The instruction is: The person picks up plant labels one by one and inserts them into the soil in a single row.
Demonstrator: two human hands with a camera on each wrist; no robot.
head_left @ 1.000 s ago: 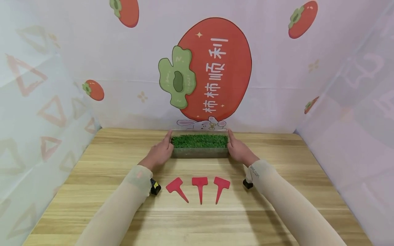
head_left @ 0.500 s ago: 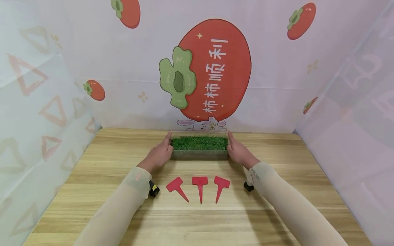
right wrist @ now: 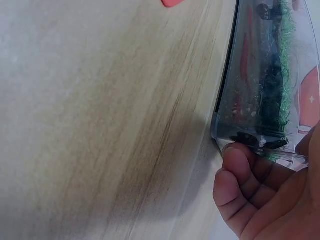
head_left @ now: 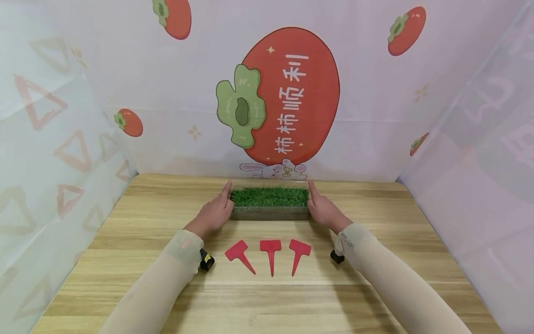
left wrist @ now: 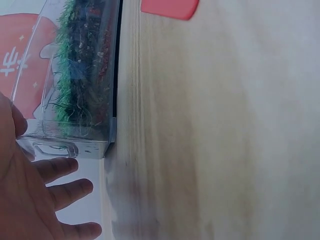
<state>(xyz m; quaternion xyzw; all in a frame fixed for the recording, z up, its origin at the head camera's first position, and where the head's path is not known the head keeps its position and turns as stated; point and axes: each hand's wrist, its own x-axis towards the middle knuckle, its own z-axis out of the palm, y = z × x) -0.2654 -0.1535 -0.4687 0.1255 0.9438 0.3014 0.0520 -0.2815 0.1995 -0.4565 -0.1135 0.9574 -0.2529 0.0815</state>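
A clear rectangular box with green grass inside stands near the back of the table. The left hand holds its left end; in the left wrist view that hand has its thumb and a finger at the clear end handle, other fingers spread below. At the right end is the right hand, whose fingers curl against the end wall in the right wrist view. Three red T-shaped tags lie flat in front of the box.
The wooden table reaches back to a white cloth wall printed with persimmons. Cloth also hangs on the left and right sides. A small black device shows under each wrist.
The box and both hands have come slightly toward the person, nearer the tags. Both hands have stayed at the box's ends, and the tags have not moved.
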